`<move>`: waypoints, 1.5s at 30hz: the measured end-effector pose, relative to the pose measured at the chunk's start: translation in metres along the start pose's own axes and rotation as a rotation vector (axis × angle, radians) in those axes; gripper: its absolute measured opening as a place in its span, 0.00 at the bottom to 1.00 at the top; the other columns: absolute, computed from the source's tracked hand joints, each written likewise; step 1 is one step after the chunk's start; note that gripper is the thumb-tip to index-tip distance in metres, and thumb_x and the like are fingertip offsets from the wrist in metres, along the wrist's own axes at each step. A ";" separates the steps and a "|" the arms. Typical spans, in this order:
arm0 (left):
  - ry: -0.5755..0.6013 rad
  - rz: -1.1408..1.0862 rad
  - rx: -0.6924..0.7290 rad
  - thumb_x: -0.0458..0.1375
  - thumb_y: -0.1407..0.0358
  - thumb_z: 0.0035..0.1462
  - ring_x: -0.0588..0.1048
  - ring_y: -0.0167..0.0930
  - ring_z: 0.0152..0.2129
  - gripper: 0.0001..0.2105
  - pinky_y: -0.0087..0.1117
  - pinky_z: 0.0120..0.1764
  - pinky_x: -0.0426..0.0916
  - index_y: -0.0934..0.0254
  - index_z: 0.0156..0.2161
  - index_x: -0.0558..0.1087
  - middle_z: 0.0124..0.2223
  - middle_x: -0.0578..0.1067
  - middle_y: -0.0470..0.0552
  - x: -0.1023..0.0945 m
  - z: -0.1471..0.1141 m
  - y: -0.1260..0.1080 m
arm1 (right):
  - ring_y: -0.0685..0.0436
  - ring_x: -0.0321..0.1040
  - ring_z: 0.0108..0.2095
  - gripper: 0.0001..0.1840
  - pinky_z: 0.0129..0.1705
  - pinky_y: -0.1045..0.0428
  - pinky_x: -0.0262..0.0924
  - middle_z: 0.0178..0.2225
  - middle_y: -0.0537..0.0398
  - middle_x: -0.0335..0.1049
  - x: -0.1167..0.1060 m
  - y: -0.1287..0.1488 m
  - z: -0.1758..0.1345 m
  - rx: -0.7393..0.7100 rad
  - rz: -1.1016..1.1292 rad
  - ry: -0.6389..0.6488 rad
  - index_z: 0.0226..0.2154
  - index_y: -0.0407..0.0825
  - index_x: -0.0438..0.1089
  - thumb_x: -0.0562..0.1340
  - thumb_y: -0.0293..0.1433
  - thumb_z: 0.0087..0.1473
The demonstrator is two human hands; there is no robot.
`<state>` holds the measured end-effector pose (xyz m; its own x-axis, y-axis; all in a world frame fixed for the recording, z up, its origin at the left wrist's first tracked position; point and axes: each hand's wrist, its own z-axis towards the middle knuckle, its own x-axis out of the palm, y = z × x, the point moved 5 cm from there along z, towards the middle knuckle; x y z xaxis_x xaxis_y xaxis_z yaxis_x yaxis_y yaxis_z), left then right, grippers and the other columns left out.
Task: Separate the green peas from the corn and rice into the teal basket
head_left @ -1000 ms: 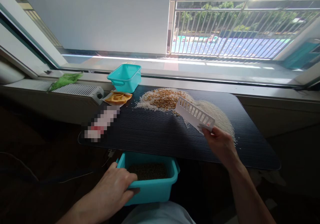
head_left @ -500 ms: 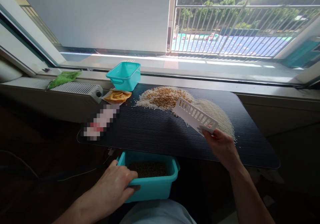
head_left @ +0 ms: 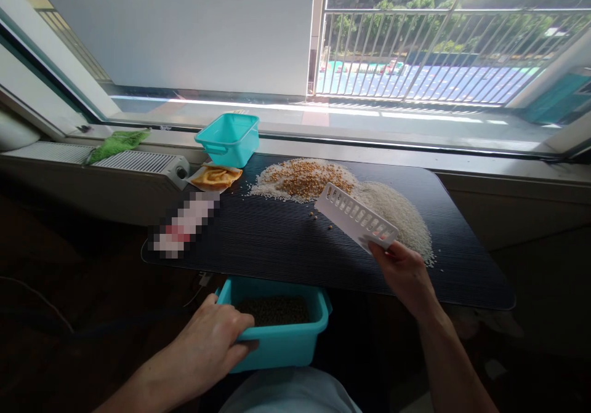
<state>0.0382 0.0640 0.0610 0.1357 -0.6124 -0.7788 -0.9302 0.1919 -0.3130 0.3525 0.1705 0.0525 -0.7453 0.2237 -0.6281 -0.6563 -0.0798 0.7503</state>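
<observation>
My right hand point(head_left: 406, 271) is closed on one end of a flat white plastic strip with a row of slots point(head_left: 355, 216). The strip slants over the front of a pile of white grains point(head_left: 397, 213) that look like rice. Left of that lies a mound of yellow kernels point(head_left: 305, 179) mixed with white grains. A few loose kernels point(head_left: 314, 215) rest on the dark table in front. Below the table's near edge, my left hand point(head_left: 221, 333) grips the left front rim of a turquoise bin point(head_left: 286, 348). Dark granular stuff point(head_left: 274, 311) covers its bottom.
A second turquoise bin point(head_left: 233, 142) stands at the table's back left corner. Beside it are a yellow-orange packet point(head_left: 216, 178) and a blurred-out pinkish item point(head_left: 184, 225). A green cloth point(head_left: 120, 145) drapes over the radiator point(head_left: 138, 162). The window lies behind the dark table point(head_left: 258, 240).
My right hand and the white strip have shifted slightly left and toward me. Loose kernels now show on the table in front of the mound. My left hand stays on the bin.
</observation>
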 end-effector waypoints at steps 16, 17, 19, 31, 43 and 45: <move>0.005 -0.022 0.019 0.50 0.64 0.62 0.73 0.36 0.33 0.12 0.40 0.44 0.60 0.61 0.30 0.72 0.34 0.78 0.50 -0.003 0.003 -0.004 | 0.40 0.78 0.28 0.16 0.30 0.50 0.68 0.27 0.53 0.81 -0.002 -0.003 0.009 -0.009 -0.061 -0.051 0.36 0.52 0.80 0.61 0.41 0.53; 0.012 -0.024 0.022 0.49 0.64 0.63 0.73 0.37 0.34 0.12 0.40 0.44 0.60 0.61 0.30 0.72 0.34 0.78 0.50 -0.003 0.004 -0.005 | 0.39 0.78 0.28 0.16 0.29 0.50 0.67 0.26 0.53 0.81 -0.003 -0.005 0.010 0.010 -0.078 -0.062 0.36 0.51 0.80 0.61 0.41 0.52; 0.023 -0.022 0.024 0.49 0.64 0.63 0.74 0.38 0.34 0.13 0.41 0.44 0.60 0.62 0.29 0.71 0.34 0.78 0.51 -0.003 0.004 -0.006 | 0.38 0.78 0.28 0.16 0.30 0.49 0.68 0.26 0.52 0.81 -0.002 -0.007 0.010 0.030 -0.088 -0.060 0.36 0.51 0.80 0.61 0.42 0.52; 0.008 -0.040 0.031 0.52 0.63 0.62 0.74 0.37 0.33 0.11 0.40 0.43 0.60 0.62 0.29 0.72 0.33 0.78 0.51 -0.008 0.005 -0.008 | 0.40 0.78 0.27 0.11 0.29 0.49 0.73 0.32 0.54 0.82 -0.020 0.006 -0.036 -0.060 0.031 -0.053 0.34 0.52 0.80 0.63 0.37 0.51; 0.016 -0.014 0.033 0.52 0.63 0.62 0.75 0.38 0.35 0.11 0.41 0.46 0.60 0.61 0.30 0.72 0.34 0.78 0.51 -0.010 0.005 -0.005 | 0.41 0.80 0.33 0.10 0.38 0.50 0.76 0.36 0.56 0.82 -0.017 0.033 -0.079 -0.348 0.066 0.042 0.37 0.56 0.79 0.63 0.30 0.54; 0.024 -0.017 0.026 0.52 0.63 0.61 0.75 0.38 0.35 0.11 0.41 0.46 0.60 0.62 0.30 0.72 0.33 0.78 0.51 -0.011 0.003 -0.002 | 0.38 0.80 0.36 0.09 0.40 0.47 0.75 0.38 0.54 0.82 -0.010 0.029 -0.058 -0.298 0.034 -0.031 0.36 0.54 0.79 0.63 0.31 0.54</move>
<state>0.0392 0.0721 0.0684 0.1429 -0.6338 -0.7602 -0.9186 0.2009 -0.3403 0.3337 0.1091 0.0688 -0.7663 0.2456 -0.5936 -0.6402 -0.3684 0.6741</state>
